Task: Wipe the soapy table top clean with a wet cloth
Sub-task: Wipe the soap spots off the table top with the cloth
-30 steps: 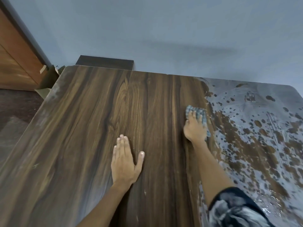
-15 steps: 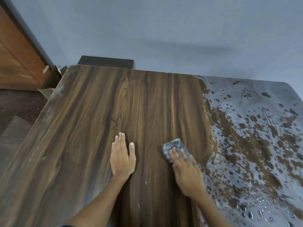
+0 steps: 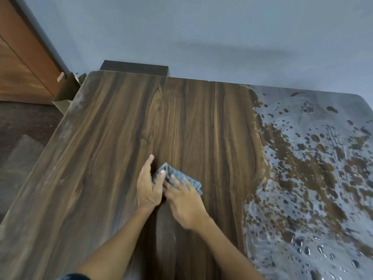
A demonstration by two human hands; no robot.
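Observation:
A dark wood-grain table top (image 3: pixel 101 158) fills the view. Its right part is covered in grey soapy foam (image 3: pixel 314 178) with brown patches showing through. A folded blue-grey cloth (image 3: pixel 192 181) lies on the clean wood near the middle. My right hand (image 3: pixel 185 205) presses on the cloth with straight, spread fingers. My left hand (image 3: pixel 148 186) stands on its edge at the cloth's left end. Its thumb is on top of the cloth's raised corner and its fingers are behind it, pinching it.
A blue-grey wall runs behind the table. A dark box-like piece of furniture (image 3: pixel 134 68) stands behind the far edge. A wooden door (image 3: pixel 18 63) and dark floor (image 3: pixel 18 134) lie to the left. Faint pale residue marks the table's left edge.
My right hand has dragged the cloth from the foam's edge back and left to my left hand. My left hand, flat on the table before, has turned and taken the cloth's corner.

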